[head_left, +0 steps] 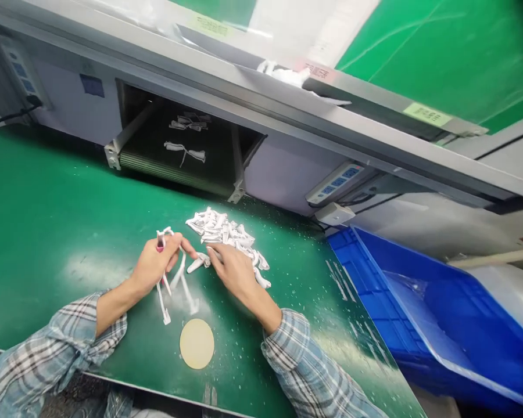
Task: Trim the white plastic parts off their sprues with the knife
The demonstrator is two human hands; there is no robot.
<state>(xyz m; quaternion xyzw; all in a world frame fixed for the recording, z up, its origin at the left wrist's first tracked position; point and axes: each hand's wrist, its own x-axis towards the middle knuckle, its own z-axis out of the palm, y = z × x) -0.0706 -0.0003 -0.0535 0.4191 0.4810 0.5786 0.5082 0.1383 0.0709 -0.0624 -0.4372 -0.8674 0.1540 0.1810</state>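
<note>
My left hand (154,265) is closed around a bunch of long white plastic pieces (174,284) whose ends hang down toward me over the green table (47,220). My right hand (233,268) lies just right of it, fingers curled on a small white piece (198,264) at the near edge of a heap of white plastic parts (222,231). The two hands almost touch. Both arms wear plaid sleeves.
A round tan disc (196,343) lies on the table near me. Behind the heap, a dark conveyor opening (178,151) holds a few white parts. A blue bin (436,313) stands at the right. Power strips (337,183) hang on the back panel.
</note>
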